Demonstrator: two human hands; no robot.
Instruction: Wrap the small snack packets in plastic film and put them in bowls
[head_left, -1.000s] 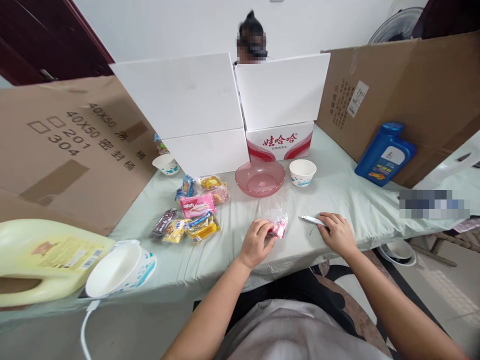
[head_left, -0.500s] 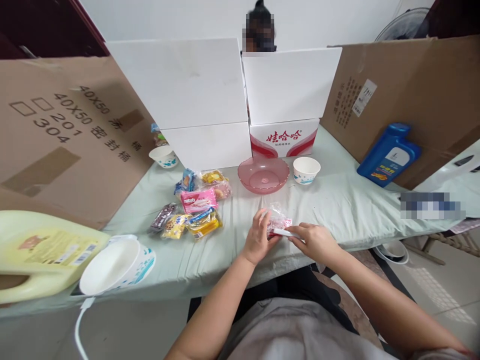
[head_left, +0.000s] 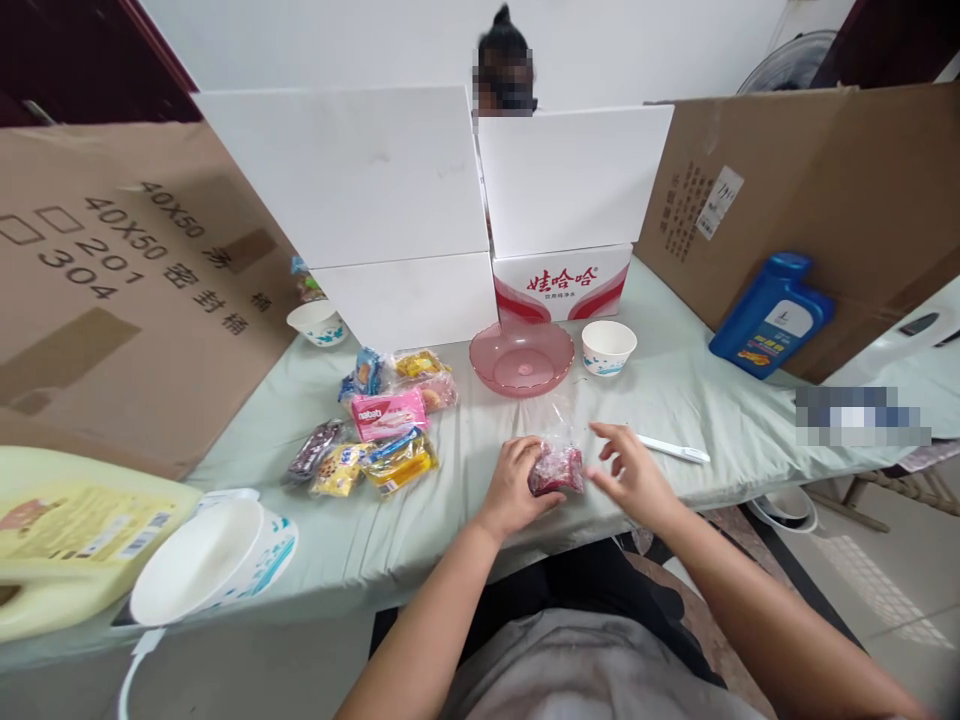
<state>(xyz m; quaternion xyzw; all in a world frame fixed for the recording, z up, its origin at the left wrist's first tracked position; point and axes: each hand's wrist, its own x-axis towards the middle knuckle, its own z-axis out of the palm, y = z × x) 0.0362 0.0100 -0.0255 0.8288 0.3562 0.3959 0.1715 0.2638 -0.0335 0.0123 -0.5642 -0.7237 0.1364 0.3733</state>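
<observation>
My left hand (head_left: 519,483) is closed around the left side of a clear plastic bag with dark red contents (head_left: 558,471), at the front of the table. What exactly the bag holds I cannot make out. My right hand (head_left: 628,472) is beside the bag's right side, fingers apart and holding nothing. A slim white knife-like tool (head_left: 675,449) lies on the cloth just beyond my right hand. Behind the bag stands a pink scalloped bowl (head_left: 523,362), with a white paper cup (head_left: 609,348) to its right.
Several wrapped snacks (head_left: 390,414) lie left of my hands. A large paper bowl (head_left: 217,560) and a yellow jug (head_left: 82,540) stand at the front left. White boxes (head_left: 405,180) wall off the back, where a person's head shows. A blue bottle (head_left: 776,318) leans at right.
The white tool has left my right hand and now lies on the cloth to the right. My right hand has opened. My left hand still grips the bag.
</observation>
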